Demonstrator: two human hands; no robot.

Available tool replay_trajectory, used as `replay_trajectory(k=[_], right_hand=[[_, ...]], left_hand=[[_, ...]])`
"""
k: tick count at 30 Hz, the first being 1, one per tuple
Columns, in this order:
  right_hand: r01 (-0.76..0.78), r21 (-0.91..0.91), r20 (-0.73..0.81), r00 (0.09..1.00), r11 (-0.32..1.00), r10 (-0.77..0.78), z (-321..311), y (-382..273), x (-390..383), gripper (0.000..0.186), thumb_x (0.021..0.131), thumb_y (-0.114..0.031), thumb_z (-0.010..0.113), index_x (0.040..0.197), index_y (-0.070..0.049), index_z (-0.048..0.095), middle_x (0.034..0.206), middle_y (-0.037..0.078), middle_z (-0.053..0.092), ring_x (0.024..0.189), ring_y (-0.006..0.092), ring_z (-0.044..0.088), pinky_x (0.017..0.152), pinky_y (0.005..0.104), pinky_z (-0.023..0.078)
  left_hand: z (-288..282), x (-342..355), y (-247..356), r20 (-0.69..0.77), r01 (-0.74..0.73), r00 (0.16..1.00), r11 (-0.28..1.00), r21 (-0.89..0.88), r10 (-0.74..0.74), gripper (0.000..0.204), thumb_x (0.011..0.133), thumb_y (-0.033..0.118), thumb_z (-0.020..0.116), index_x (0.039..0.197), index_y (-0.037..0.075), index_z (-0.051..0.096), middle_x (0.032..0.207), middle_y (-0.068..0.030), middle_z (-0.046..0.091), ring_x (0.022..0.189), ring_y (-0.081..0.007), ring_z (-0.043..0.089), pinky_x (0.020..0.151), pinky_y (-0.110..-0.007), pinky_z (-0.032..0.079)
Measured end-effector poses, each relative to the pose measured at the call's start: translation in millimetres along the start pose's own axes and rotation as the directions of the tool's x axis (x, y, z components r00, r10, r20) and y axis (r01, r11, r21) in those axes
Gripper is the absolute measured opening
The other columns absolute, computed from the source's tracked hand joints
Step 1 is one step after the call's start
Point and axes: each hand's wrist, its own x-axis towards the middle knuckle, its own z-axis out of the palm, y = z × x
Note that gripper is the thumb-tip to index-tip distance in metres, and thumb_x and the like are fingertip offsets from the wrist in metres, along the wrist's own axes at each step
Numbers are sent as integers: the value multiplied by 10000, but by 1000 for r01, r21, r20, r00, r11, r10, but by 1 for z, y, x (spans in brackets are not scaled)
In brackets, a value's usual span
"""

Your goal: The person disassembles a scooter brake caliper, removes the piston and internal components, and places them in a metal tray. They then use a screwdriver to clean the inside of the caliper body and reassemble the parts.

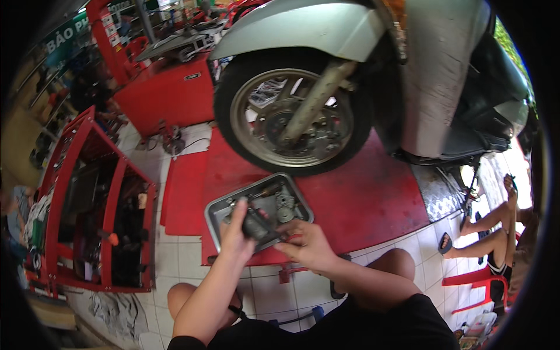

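Over a grey metal tray (213, 217), my left hand (234, 232) is closed round a dark grey, blocky metal part whose exact kind I cannot make out (256, 226). My right hand (308, 248) has its fingers pinched at the right end of that part. Something red shows between those fingers, too small to name. Inside the tray lie a light grey metal casting (285, 205) and several small pieces, partly hidden by my hands. Just beyond the tray stands the front wheel (291, 119) of a silver scooter (303, 29).
A red platform (361, 198) lies under the wheel and tray. To the left is a red tool rack (111, 198), with a grey cloth (119, 315) on the floor before it. A red cabinet (169, 96) stands behind. At right, a person sits by a red plastic chair (478, 280).
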Motion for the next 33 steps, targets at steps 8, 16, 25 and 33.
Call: replay_trajectory(k=[8, 16, 25, 33], right_hand=[[-55, 118, -2, 998, 992, 55, -1, -12, 4, 351, 830, 80, 714, 1098, 22, 494, 905, 76, 570, 612, 110, 591, 496, 237, 462], [27, -197, -11, 999, 980, -30, -3, -4, -6, 297, 863, 12, 722, 1079, 75, 528, 895, 100, 611, 704, 126, 672, 587, 256, 583], [134, -158, -119, 981, 978, -153, 1, -6, -5, 238, 893, 13, 690, 1077, 81, 554, 836, 128, 658, 664, 124, 651, 550, 227, 517], [102, -140, 16, 995, 985, -101, 2, -9, -7, 279, 902, -28, 704, 1123, 60, 559, 854, 72, 624, 610, 37, 556, 501, 188, 402]], left_hand=[[0, 0, 1, 61, -43, 998, 990, 137, 35, 304, 803, -36, 771, 1050, 32, 608, 932, -68, 671, 875, -184, 663, 800, -350, 570], [3, -4, 7, 5, -134, 991, 989, 59, 134, 270, 809, -28, 776, 1017, 36, 617, 930, -67, 671, 846, -174, 659, 789, -329, 558], [5, -12, 22, 68, -147, 987, 989, -7, 148, 269, 924, 266, 704, 1018, 35, 603, 900, -105, 668, 826, -206, 665, 780, -351, 561], [-1, -9, 14, 49, -98, 994, 995, 32, 97, 396, 972, 408, 610, 1022, 16, 602, 869, -133, 674, 809, -223, 672, 749, -380, 566]])
